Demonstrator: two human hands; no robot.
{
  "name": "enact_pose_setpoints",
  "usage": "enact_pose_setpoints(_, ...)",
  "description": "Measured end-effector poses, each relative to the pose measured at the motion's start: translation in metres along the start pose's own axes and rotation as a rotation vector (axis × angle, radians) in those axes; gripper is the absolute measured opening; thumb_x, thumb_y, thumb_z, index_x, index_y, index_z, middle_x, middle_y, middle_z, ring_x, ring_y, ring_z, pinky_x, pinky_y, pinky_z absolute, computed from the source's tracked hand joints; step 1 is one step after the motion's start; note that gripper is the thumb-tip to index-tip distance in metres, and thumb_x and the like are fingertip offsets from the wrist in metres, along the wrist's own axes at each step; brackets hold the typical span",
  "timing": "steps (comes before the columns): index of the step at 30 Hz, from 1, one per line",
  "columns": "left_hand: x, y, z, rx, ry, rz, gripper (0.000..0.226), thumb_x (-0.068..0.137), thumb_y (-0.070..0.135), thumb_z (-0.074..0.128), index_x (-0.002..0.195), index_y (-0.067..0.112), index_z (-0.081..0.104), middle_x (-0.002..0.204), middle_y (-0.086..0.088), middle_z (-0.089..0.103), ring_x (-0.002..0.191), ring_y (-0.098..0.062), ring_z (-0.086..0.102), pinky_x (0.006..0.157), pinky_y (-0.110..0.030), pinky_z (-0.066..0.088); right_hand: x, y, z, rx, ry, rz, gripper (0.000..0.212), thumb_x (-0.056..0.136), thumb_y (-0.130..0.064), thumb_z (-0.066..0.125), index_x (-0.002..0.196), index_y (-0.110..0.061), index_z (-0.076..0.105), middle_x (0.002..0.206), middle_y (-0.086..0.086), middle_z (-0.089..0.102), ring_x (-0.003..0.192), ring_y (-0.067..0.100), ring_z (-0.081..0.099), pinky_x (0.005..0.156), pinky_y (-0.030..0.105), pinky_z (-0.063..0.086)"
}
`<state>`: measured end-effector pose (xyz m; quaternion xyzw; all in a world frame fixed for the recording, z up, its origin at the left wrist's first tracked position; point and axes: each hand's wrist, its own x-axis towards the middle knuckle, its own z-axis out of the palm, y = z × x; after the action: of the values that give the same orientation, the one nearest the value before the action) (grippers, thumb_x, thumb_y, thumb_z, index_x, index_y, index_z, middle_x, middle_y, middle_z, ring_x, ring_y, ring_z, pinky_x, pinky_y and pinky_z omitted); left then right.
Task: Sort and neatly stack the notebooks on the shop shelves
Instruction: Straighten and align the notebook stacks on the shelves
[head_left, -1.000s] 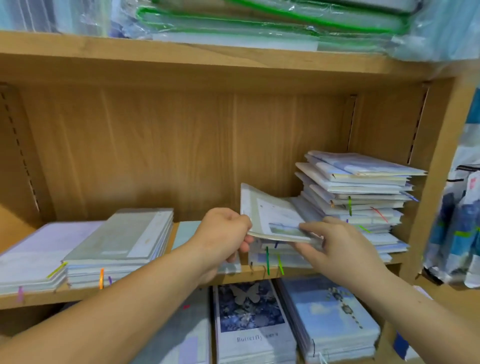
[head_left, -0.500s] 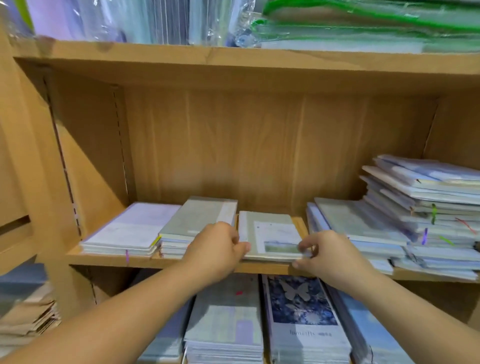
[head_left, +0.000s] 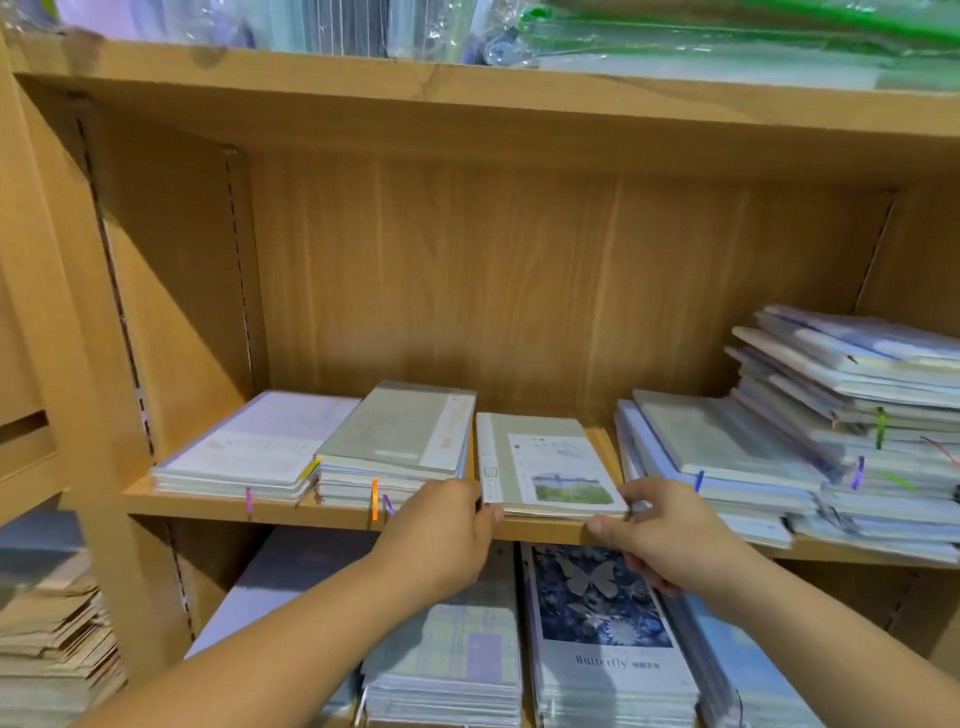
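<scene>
The left hand (head_left: 441, 535) has its fingers curled and pinches the near left corner of a green notebook (head_left: 545, 467), while the right hand (head_left: 670, 530) pinches its near right corner, thumb under the edge. The notebook lies flat at the front edge of the middle shelf (head_left: 322, 514), between a grey-green stack (head_left: 400, 441) towards the shelf's left end and mixed stacks (head_left: 779, 457) towards its right end.

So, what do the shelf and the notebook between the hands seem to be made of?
The shelf looks like wood-grain laminate board, matte: streaky grain, flat square edge; solid wood is possible. The notebook seems paper with a matte card cover: printed landscape picture, thin page edges, no glare.
</scene>
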<state>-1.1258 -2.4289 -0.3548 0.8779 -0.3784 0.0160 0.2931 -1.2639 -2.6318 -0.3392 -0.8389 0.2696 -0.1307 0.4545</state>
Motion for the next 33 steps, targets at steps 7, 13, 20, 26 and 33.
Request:
enact_pose_setpoints(7,-0.002,-0.003,0.003,-0.001,0.065,0.015,0.032,0.103,0.040,0.053,0.082,0.017,0.058,0.069,-0.002,0.065,0.067,-0.020,0.064,0.060,-0.035,0.049,0.002,0.003,-0.002,0.047,0.026,-0.023,0.037,0.082,-0.029,0.086,0.100,-0.023,0.054,0.053,0.008,0.061,0.041,0.019,0.048,0.041,0.026,0.036)
enact_pose_setpoints(13,-0.005,-0.006,-0.003,0.135,0.153,0.063,0.040,0.098,0.047,0.058,0.067,0.022,0.054,0.062,0.004,0.054,0.064,-0.015,0.055,0.052,-0.030,0.040,0.007,0.001,-0.006,-0.072,0.017,-0.057,0.042,0.078,-0.036,0.090,0.101,-0.013,0.063,0.051,0.010,0.064,0.036,0.020,0.048,0.037,0.023,0.036)
enact_pose_setpoints(20,-0.011,-0.012,-0.002,0.167,0.128,0.127,0.028,0.100,0.041,0.057,0.076,0.027,0.056,0.067,0.011,0.051,0.069,-0.012,0.049,0.054,-0.030,0.033,0.015,0.009,-0.009,-0.117,0.042,-0.077,0.049,0.071,-0.045,0.092,0.098,-0.015,0.065,0.051,0.010,0.064,0.039,0.025,0.052,0.043,0.028,0.042)
enact_pose_setpoints(26,-0.014,-0.011,0.000,0.220,0.242,0.149,0.027,0.098,0.050,0.055,0.085,0.027,0.063,0.066,0.010,0.053,0.068,-0.014,0.054,0.054,-0.031,0.033,0.016,0.015,-0.011,-0.121,0.063,-0.064,0.051,0.067,-0.045,0.094,0.099,-0.022,0.062,0.053,0.012,0.067,0.039,0.024,0.056,0.041,0.026,0.044)
enact_pose_setpoints(33,-0.007,-0.004,-0.001,0.442,0.185,0.127,0.027,0.104,0.048,0.047,0.098,0.025,0.060,0.096,0.000,0.067,0.090,-0.025,0.065,0.064,-0.031,0.037,0.012,0.007,-0.011,-0.265,0.087,-0.093,0.049,0.069,-0.055,0.089,0.096,-0.023,0.065,0.051,0.006,0.067,0.037,0.020,0.059,0.043,0.029,0.046)
